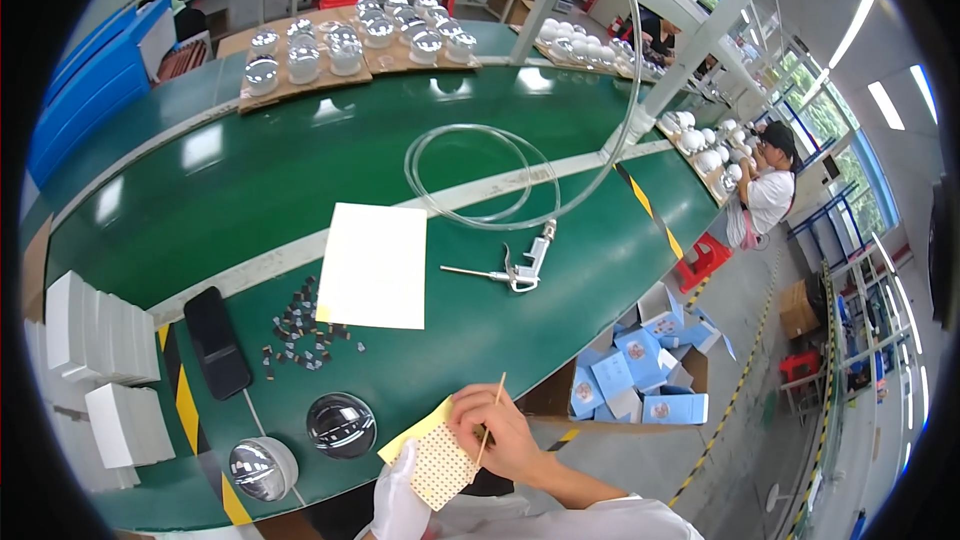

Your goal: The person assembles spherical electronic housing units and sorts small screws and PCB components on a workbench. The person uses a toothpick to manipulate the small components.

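My left hand (394,492), in a white glove, holds a pale yellow sticker sheet (437,468) covered in rows of small round dots. My bare right hand (512,448) is closed around a thin wooden stick (501,390), its fingers over the sheet's upper right part. Whether those fingers also grip the sheet is hard to make out. Left of the sheet, on the green bench, sit a dark glossy dome (341,426) and a clear-topped globe (262,468). Small black pieces (300,330) lie scattered beside a blank cream sheet (376,265).
An air blow gun (525,265) with a coiled clear hose lies on the bench. A black phone (216,342) and white box stacks (95,330) stand left. Blue boxes (625,372) fill a carton at right. Globes stand on boards (300,90) beyond; a co-worker (770,190) sits far right.
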